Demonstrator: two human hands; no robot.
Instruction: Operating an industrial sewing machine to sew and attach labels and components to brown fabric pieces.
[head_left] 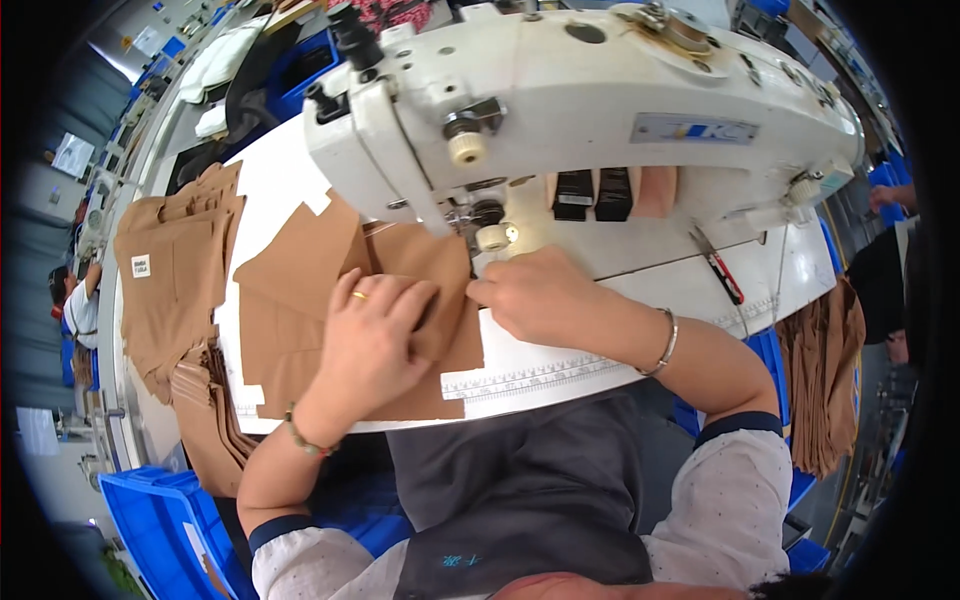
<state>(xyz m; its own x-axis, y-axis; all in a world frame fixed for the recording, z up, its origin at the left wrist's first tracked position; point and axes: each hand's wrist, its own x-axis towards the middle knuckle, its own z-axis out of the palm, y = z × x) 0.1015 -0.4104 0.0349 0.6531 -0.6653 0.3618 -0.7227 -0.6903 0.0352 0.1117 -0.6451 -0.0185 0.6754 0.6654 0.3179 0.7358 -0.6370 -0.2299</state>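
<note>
A brown fabric piece lies on the white sewing table, partly folded over under the head of a white sewing machine. My left hand, with a ring on one finger, curls its fingers over the raised fold and grips the cloth. My right hand is closed at the cloth's right edge, thumb and forefinger pinching it just in front of the needle area. The machine's presser foot and needle are hard to make out behind the raised cloth.
Brown cut pieces are stacked at the left, some hanging over the edge. Red-and-black thread snips lie at the right, and black packets sit beneath the machine arm. A blue crate stands lower left; more brown cloth hangs at the right.
</note>
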